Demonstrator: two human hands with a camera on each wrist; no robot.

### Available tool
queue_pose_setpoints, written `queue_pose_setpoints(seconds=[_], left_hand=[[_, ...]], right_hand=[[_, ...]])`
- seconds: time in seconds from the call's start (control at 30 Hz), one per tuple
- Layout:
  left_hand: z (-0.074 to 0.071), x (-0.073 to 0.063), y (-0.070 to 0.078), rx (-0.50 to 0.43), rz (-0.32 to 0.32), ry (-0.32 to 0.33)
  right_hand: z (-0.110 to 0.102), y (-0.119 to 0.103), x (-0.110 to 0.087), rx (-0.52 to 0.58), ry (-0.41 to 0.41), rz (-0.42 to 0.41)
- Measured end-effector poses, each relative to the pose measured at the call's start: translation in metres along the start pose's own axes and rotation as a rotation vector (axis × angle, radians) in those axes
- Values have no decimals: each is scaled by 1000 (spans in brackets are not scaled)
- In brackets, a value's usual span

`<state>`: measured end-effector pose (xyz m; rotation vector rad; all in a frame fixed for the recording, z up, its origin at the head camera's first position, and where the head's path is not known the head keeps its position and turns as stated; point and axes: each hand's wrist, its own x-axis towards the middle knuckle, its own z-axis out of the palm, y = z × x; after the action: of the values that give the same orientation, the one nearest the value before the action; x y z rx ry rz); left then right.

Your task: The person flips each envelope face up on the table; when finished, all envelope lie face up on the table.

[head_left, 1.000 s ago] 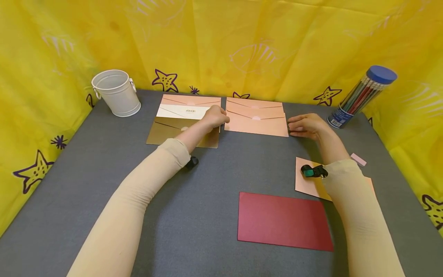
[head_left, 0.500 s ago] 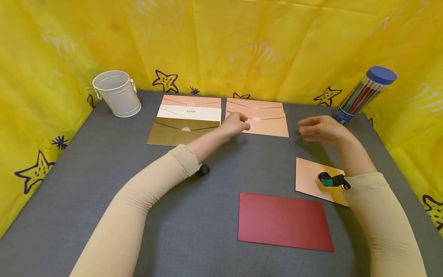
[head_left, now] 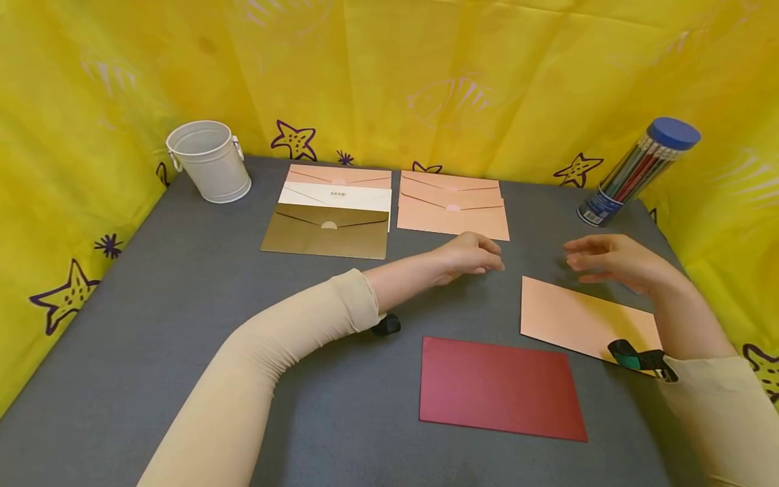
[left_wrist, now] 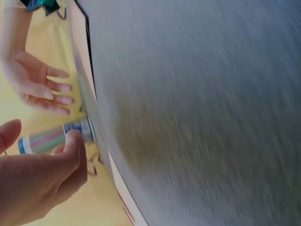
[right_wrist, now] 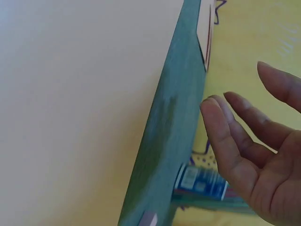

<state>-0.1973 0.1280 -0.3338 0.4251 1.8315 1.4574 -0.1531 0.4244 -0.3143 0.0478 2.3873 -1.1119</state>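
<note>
My left hand (head_left: 465,257) hovers over the grey table just in front of two overlapping pink envelopes (head_left: 453,220), holding nothing, its fingers loosely bent. My right hand (head_left: 615,260) is in the air behind a pink envelope (head_left: 572,312) at the right; its fingers are relaxed and hold nothing, as the right wrist view also shows. In front lies a dark red envelope (head_left: 499,389), flat on the table. At the back left a gold envelope (head_left: 328,237) overlaps a white envelope (head_left: 335,195), which overlaps another pink envelope (head_left: 341,174).
A white metal bucket (head_left: 209,166) stands at the back left. A clear tube of pencils with a blue lid (head_left: 639,169) stands at the back right. Yellow cloth (head_left: 365,74) with sea drawings hangs behind the table (head_left: 182,304).
Both hands have left the back envelopes and come toward the front right. The left hand passed from beside the gold envelope across the pink pair. The envelopes stay where they were.
</note>
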Motion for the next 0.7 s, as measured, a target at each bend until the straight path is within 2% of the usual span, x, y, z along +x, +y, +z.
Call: queue_pose_setpoints(seconds=[0.17, 0.33, 0.5, 0.7], left_hand=[[20, -1, -3, -51, -50, -53], [34, 1, -6, -103, -99, -91], [41, 2, -7, -123, -135, -125], [44, 2, -8, -124, -158, -144]], right_hand=[[-4, 19, -16, -16, 8, -9], [-11, 42, -30, -35, 22, 15], [-15, 64, -43, -36, 15, 61], [-20, 85, -58, -126, 15, 126]])
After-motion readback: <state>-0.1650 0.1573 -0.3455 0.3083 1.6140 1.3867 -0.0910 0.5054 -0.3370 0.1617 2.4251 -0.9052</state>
